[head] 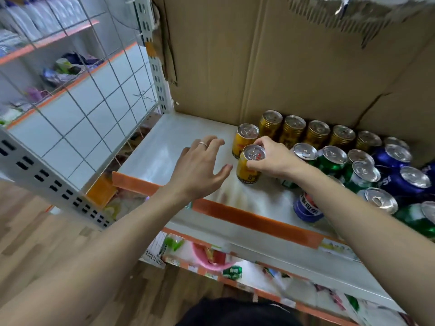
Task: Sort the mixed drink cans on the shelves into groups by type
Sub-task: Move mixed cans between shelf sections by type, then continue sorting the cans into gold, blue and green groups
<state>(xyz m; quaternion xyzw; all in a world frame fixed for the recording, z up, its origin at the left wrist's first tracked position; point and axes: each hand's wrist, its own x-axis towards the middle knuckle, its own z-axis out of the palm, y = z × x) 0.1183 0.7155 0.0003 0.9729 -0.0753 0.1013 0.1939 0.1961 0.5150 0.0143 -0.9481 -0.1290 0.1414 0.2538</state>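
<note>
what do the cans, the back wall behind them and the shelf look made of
Cans: metal, likely aluminium, with shiny silver pull-tab tops and glossy printed sides. Back wall: brown cardboard, matte, creased and torn at the edges. Shelf: probably painted white metal, smooth with a soft sheen.

Cardboard backing (282,55), pink basin (207,261) below

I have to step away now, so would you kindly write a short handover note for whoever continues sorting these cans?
Right hand: grips a gold can by its top, upright on the shelf.
Left hand: open, holding nothing, beside that can.
Done: another gold can stands just behind it; a row of gold cans lines the cardboard back.
Left: green cans and blue cans sit mixed at right; a blue can stands alone near the front edge.
</note>
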